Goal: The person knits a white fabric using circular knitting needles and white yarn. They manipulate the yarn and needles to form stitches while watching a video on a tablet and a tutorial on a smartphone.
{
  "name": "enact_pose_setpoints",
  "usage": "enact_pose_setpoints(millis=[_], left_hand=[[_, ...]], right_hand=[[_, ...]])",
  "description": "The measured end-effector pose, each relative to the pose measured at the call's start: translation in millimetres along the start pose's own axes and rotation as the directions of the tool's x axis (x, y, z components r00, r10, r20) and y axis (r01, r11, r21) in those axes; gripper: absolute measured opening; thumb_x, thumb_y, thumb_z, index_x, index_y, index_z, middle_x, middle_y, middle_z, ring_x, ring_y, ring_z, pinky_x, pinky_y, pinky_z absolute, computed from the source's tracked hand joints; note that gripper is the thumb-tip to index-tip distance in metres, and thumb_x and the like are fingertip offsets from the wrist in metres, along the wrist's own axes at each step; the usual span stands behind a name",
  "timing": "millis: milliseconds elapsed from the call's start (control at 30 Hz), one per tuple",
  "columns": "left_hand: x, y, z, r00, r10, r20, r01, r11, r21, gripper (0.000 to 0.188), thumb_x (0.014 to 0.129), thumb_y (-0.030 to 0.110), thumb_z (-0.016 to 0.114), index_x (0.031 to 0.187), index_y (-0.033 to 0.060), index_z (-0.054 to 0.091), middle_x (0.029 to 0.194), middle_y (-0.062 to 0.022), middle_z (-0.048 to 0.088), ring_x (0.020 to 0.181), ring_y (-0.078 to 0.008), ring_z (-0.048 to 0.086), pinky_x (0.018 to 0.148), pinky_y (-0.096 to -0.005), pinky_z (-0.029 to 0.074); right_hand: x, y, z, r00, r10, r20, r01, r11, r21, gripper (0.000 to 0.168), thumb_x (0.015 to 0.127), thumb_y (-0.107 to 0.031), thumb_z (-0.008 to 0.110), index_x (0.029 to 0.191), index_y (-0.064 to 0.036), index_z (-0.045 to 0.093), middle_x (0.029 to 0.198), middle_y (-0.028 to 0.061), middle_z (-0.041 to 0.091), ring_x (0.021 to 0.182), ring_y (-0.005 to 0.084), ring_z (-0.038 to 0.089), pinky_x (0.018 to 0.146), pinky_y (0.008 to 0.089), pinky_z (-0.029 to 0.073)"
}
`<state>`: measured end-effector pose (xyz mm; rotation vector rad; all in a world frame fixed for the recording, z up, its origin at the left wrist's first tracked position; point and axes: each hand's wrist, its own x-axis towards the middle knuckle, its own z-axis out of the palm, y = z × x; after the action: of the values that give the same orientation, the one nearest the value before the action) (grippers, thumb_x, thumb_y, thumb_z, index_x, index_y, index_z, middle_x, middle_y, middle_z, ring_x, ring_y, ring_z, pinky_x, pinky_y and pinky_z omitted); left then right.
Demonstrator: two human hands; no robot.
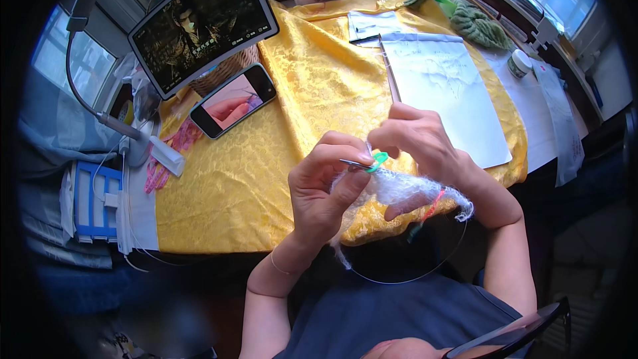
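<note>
My left hand (324, 179) pinches the metal tip of a circular knitting needle (356, 163) and the edge of a fuzzy white knitted piece (403, 188). A green plastic stitch marker (380, 159) hangs at the needle beside my left thumb. Just right of it, my right hand (416, 134) is curled with its fingers bent, next to a thin strand of pale yarn (369, 147); its fingertips are partly hidden. A red-pink yarn strand (434, 204) crosses the knitting. The needle's thin cable (398, 283) loops below the piece, over my lap.
A yellow brocade cloth (224, 199) covers the table. A tablet (204, 25) and a smartphone (233, 101) stand or lie at left near a desk lamp (119, 124) and pink tape (159, 172). Paper sheets (443, 94), a white jar (519, 64) and green yarn (478, 25) lie right.
</note>
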<state>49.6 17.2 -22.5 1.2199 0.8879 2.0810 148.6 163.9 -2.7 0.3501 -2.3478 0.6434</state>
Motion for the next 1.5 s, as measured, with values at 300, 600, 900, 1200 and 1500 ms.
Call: enact_pose_setpoints(millis=[300, 600, 900, 1200, 1500], left_hand=[[-1, 0, 0, 0.998, -0.046, 0.050, 0.047, 0.999, -0.025, 0.014, 0.082, 0.001, 0.056, 0.096, 0.0009, 0.053, 0.100, -0.0103, 0.046, 0.084, -0.0107, 0.051, 0.072, -0.0219, 0.044], [-3, 3, 1, 0.985, -0.170, 0.014, 0.170, 0.973, -0.153, 0.011, 0.083, 0.001, 0.052, 0.093, 0.0004, 0.049, 0.106, -0.0177, 0.052, 0.073, -0.0105, 0.056, 0.064, -0.0218, 0.047], [-8, -6, -4, 0.978, -0.192, -0.081, 0.188, 0.980, -0.061, 0.018, 0.083, 0.005, 0.057, 0.098, 0.0027, 0.048, 0.090, -0.0083, 0.058, 0.077, -0.0079, 0.055, 0.067, -0.0208, 0.045], [-6, -2, -6, 0.930, -0.363, -0.051, 0.326, 0.882, -0.340, 0.022, 0.083, 0.002, 0.056, 0.104, 0.0033, 0.048, 0.094, -0.0055, 0.059, 0.085, -0.0082, 0.055, 0.076, -0.0209, 0.044], [-8, -4, -11, 0.938, -0.345, -0.037, 0.310, 0.882, -0.356, 0.016, 0.086, 0.004, 0.052, 0.102, 0.0004, 0.054, 0.093, -0.0052, 0.060, 0.083, -0.0068, 0.056, 0.072, -0.0198, 0.044]], right_hand=[[18, -1, -8, 0.997, 0.015, 0.079, -0.005, 0.993, -0.121, 0.039, 0.057, -0.002, 0.062, 0.091, -0.010, 0.046, 0.097, 0.0062, 0.046, 0.087, 0.0264, 0.046, 0.066, 0.0331, 0.043], [19, -1, -5, 0.996, -0.086, 0.012, 0.086, 0.957, -0.277, 0.040, 0.060, -0.005, 0.061, 0.098, -0.010, 0.052, 0.099, 0.0052, 0.047, 0.088, 0.0248, 0.046, 0.070, 0.0322, 0.042], [8, -12, -14, 0.967, -0.227, -0.118, 0.164, 0.905, -0.392, 0.041, 0.061, -0.045, 0.064, 0.081, -0.010, 0.062, 0.078, 0.0007, 0.051, 0.068, 0.0187, 0.045, 0.064, 0.0306, 0.032], [-5, -15, -14, 0.971, -0.217, -0.103, 0.135, 0.848, -0.512, 0.023, 0.061, -0.032, 0.066, 0.076, -0.014, 0.064, 0.063, -0.0041, 0.044, 0.061, 0.0140, 0.041, 0.062, 0.0294, 0.026], [-6, -15, -8, 0.984, -0.119, -0.134, 0.045, 0.887, -0.460, 0.022, 0.063, -0.027, 0.071, 0.080, -0.015, 0.064, 0.061, -0.0049, 0.044, 0.059, 0.0142, 0.041, 0.060, 0.0295, 0.026]])
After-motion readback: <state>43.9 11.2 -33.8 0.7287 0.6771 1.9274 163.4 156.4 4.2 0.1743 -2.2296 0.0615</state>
